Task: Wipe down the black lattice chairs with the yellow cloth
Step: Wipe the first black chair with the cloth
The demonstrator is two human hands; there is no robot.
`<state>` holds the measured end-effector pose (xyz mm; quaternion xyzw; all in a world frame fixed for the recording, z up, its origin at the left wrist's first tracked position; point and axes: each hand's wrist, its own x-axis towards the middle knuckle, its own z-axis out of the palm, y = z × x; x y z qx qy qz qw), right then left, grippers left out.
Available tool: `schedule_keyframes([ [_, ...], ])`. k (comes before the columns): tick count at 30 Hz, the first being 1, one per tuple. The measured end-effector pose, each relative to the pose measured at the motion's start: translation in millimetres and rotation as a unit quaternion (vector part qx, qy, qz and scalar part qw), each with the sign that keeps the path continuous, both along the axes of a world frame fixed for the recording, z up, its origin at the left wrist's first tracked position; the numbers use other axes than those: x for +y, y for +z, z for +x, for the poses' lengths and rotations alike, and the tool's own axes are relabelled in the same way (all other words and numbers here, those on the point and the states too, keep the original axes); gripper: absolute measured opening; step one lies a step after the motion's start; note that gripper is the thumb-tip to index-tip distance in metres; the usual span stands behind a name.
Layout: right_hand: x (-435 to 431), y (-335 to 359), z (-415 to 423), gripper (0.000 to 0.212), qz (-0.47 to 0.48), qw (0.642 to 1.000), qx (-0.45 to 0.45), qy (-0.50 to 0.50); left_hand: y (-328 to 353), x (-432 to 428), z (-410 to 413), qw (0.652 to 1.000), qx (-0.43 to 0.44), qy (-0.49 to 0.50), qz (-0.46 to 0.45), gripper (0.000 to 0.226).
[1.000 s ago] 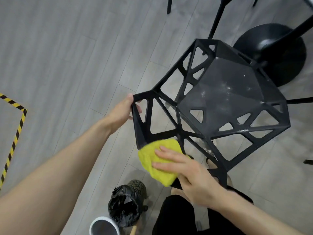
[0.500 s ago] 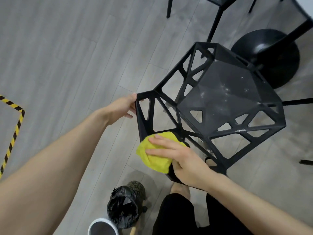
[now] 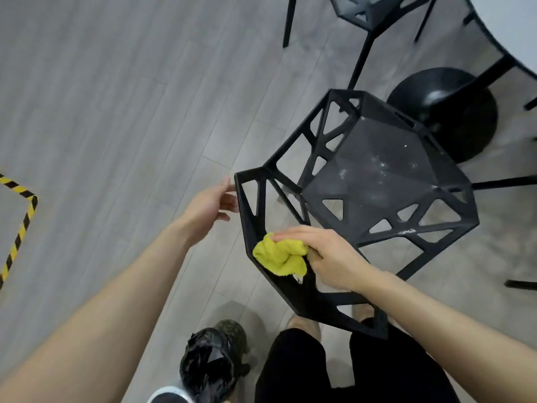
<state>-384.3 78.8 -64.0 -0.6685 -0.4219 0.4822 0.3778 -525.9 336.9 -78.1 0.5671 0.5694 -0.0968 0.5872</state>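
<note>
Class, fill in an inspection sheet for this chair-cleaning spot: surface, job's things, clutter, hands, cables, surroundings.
Surface: grey plank floor.
Job's things: black chair, white specks on seat; yellow cloth bunched on its frame.
Clutter: black bag by the person's feet.
Hands: right hand grips cloth against frame; left hand open beside chair's edge, contact unclear.
Cables: nothing seen.
Surroundings: second chair, table base, striped tape.
</note>
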Motion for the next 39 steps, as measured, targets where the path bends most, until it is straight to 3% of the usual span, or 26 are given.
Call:
schedule_keyframes([
  [3,28,-15,25,0.049,-0.12,0.969,-0.028,-0.212,25,-33,-21,0.996,0.02,-0.032,0.077,0.04],
  [6,92,-29,43,0.034,-0.135,0.948,0.007,-0.286,52,-79,-26,0.99,0.028,-0.107,0.085,0.037],
  [11,156,-32,11,0.052,-0.079,0.976,0.028,-0.203,50,-105,-17,0.991,0.033,-0.053,0.121,0.028],
  [15,122,-13,-4,0.073,0.12,0.987,0.004,-0.104,45,-112,-16,0.99,0.032,-0.005,0.135,0.026],
  [17,135,-34,6,0.071,0.079,0.986,-0.011,-0.145,43,-118,-17,0.989,0.03,-0.005,0.142,0.029],
  [20,172,-58,17,0.052,-0.082,0.973,-0.001,-0.215,40,-125,-16,0.986,0.035,0.018,0.16,0.031],
  [23,162,-50,9,0.059,-0.043,0.974,0.021,-0.22,33,-130,-14,0.985,0.024,0.051,0.165,0.031],
  [27,53,-29,-17,0.07,0.059,0.993,0.069,-0.081,24,-135,-24,0.983,0.03,0.062,0.168,0.028],
  [30,-5,-44,4,0.072,-0.025,0.992,0.112,-0.045,25,-135,-25,0.984,0.008,0.077,0.16,0.036],
  [32,0,-57,24,0.066,-0.114,0.981,0.126,-0.098,26,-135,-20,0.984,0.009,0.069,0.164,0.033],
  [35,58,-74,43,0.051,-0.169,0.939,0.162,-0.252,27,-132,-12,0.983,0.022,0.068,0.169,0.03],
  [37,96,-74,31,0.053,-0.137,0.954,0.123,-0.237,26,-129,-13,0.982,0.025,0.064,0.177,0.029],
  [39,97,-67,6,0.064,-0.086,0.982,0.079,-0.146,22,-129,-18,0.981,0.031,0.061,0.183,0.028],
])
